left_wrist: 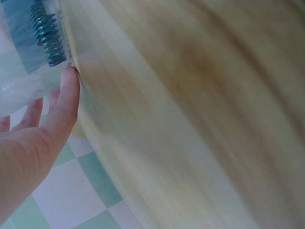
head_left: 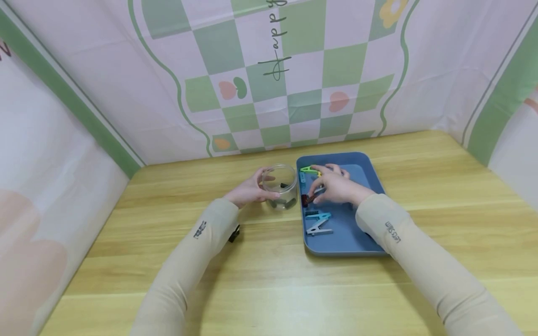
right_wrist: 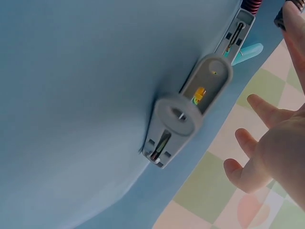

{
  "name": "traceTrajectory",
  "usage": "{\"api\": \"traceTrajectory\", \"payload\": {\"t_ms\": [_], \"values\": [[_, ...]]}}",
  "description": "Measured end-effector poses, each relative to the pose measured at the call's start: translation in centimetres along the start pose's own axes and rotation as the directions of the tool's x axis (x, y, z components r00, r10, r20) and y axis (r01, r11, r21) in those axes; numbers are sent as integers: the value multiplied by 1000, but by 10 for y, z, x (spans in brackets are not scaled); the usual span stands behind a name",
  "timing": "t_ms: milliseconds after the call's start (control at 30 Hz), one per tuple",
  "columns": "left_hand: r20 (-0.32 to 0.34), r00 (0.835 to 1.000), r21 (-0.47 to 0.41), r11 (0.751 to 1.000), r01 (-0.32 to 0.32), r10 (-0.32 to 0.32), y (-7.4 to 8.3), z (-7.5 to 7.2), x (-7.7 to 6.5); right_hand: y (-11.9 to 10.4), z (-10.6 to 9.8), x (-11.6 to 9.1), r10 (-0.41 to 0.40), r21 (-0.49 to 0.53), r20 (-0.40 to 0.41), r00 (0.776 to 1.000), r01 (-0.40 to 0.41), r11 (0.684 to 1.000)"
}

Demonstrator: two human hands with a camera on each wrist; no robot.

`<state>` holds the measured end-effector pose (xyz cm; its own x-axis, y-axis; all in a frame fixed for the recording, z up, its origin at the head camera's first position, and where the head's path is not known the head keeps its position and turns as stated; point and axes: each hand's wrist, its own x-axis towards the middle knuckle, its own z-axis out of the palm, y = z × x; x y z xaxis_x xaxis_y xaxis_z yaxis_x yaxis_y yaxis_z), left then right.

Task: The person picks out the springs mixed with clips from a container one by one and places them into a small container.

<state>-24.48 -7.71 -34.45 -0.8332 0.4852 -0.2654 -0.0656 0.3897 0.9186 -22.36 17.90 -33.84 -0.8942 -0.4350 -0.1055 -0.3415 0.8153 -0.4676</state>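
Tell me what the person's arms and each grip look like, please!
The left sleeve and right sleeve are long and cream-coloured, each with dark printing near its wrist end. The left grip and right grip wear no gloves.

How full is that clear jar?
Partly filled: in the head view, a few dark pieces show inside the jar, with unfilled space around them.
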Motion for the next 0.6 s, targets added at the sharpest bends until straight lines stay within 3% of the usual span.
{"api": "traceTrajectory", "payload": {"t_ms": [600], "values": [[3, 1000, -9, 1000, -6, 6, -2, -1, 1, -6, -8, 3, 1, 15, 4, 1000, -1, 1000]]}}
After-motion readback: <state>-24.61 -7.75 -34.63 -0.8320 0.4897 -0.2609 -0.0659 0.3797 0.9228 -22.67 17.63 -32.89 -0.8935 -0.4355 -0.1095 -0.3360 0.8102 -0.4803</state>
